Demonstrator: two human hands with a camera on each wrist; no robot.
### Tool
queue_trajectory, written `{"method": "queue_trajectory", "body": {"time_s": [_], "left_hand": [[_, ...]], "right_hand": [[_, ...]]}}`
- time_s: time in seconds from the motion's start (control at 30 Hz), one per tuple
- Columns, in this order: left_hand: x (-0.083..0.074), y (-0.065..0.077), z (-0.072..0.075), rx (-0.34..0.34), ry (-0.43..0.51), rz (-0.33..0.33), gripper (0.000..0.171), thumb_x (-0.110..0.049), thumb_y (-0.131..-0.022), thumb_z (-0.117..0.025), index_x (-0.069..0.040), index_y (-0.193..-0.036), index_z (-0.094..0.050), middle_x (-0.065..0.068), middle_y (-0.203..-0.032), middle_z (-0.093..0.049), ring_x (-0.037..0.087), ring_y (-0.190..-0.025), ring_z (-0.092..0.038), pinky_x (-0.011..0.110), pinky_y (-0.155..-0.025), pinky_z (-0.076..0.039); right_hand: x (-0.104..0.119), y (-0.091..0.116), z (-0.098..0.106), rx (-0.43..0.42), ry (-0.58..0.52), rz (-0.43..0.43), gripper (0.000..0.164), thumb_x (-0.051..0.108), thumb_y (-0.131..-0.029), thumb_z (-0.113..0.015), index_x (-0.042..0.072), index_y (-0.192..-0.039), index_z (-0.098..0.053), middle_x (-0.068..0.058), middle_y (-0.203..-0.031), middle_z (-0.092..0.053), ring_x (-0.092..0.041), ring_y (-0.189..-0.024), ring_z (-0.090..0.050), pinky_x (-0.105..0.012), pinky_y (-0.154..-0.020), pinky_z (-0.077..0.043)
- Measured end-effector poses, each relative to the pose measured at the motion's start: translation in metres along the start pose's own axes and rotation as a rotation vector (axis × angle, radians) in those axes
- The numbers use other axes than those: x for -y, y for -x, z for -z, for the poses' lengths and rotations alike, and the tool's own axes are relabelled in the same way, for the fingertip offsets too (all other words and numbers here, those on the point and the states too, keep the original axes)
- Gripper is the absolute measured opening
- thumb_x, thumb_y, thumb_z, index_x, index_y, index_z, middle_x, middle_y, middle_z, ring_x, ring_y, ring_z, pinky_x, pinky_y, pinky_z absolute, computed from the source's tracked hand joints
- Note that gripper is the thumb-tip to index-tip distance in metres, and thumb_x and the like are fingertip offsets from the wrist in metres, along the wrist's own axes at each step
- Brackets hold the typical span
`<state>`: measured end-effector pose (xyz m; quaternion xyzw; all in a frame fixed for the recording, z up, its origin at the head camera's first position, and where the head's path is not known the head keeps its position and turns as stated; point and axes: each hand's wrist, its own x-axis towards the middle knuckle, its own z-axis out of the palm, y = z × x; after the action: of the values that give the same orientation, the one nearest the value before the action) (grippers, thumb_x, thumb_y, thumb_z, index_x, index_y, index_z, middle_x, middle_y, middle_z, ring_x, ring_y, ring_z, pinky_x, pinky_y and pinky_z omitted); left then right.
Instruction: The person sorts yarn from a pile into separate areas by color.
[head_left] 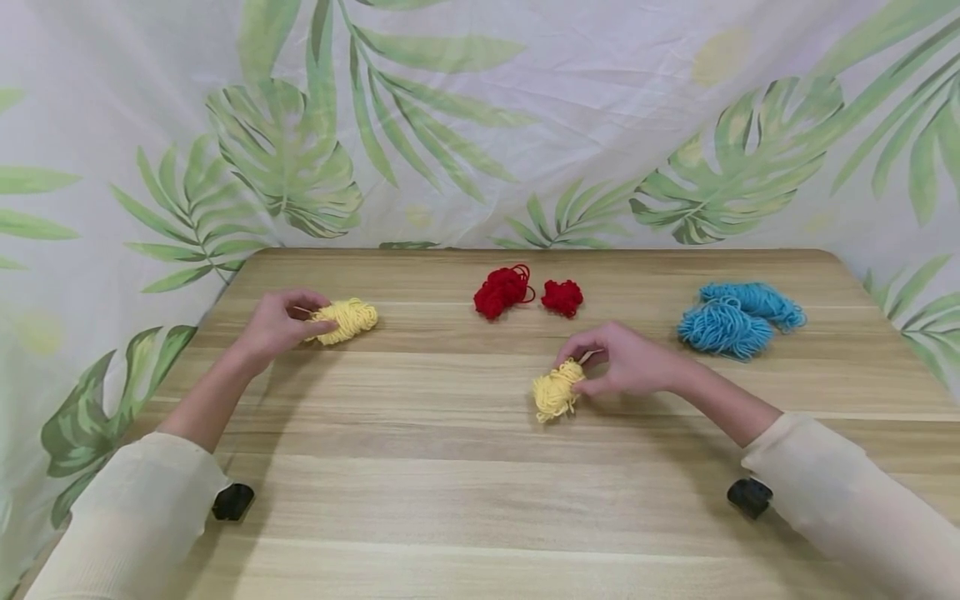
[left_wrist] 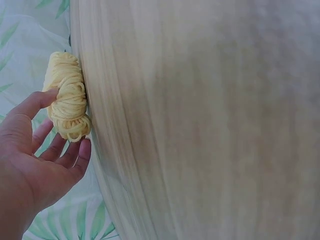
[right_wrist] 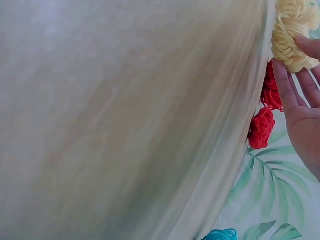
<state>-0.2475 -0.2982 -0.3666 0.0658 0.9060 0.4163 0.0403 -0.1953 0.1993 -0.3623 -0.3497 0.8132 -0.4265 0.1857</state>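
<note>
At the left of the table, my left hand (head_left: pixel 281 327) pinches a yellow yarn bundle (head_left: pixel 348 321) between thumb and fingers. In the left wrist view that yarn bundle (left_wrist: pixel 67 97) is long and wound, with loops at its lower end and the thumb across its side. Right of the middle, my right hand (head_left: pixel 618 360) grips a second yellow yarn bundle (head_left: pixel 557 392) by its right end. The right wrist view has this bundle (right_wrist: pixel 295 32) at the top right edge, the thumb on one side and fingers on the other.
Two red yarn bundles, a larger one (head_left: pixel 501 292) with loose loops and a smaller one (head_left: pixel 562 297), lie at the back middle. Two blue yarn bundles (head_left: pixel 726 327) lie together at the right. Behind the wooden table (head_left: pixel 420 500) hangs a leaf-printed cloth (head_left: pixel 585 108).
</note>
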Motion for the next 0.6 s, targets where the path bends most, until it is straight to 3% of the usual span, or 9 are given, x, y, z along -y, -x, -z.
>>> {"method": "queue_trajectory", "body": {"time_s": [0.33, 0.6], "left_hand": [[0.002, 0.002, 0.000, 0.004, -0.015, 0.008, 0.046, -0.015, -0.093, -0.078, 0.009, -0.128, -0.061, 0.030, -0.132, -0.058, 0.037, -0.117, -0.056, 0.013, -0.074, -0.050], [0.004, 0.003, 0.001, 0.003, -0.044, -0.008, 0.046, -0.016, -0.093, -0.079, 0.009, -0.127, -0.062, 0.030, -0.130, -0.060, 0.039, -0.115, -0.058, 0.013, -0.075, -0.050]], "right_hand": [[0.003, -0.014, -0.004, -0.028, 0.007, 0.017, 0.027, -0.007, -0.084, -0.081, -0.005, -0.109, -0.072, -0.013, -0.108, -0.073, -0.025, -0.098, -0.071, -0.037, -0.091, -0.059], [0.007, -0.025, -0.008, -0.054, 0.007, 0.025, 0.028, -0.005, -0.085, -0.080, -0.007, -0.111, -0.071, -0.016, -0.111, -0.073, -0.028, -0.100, -0.072, -0.039, -0.091, -0.060]]}}
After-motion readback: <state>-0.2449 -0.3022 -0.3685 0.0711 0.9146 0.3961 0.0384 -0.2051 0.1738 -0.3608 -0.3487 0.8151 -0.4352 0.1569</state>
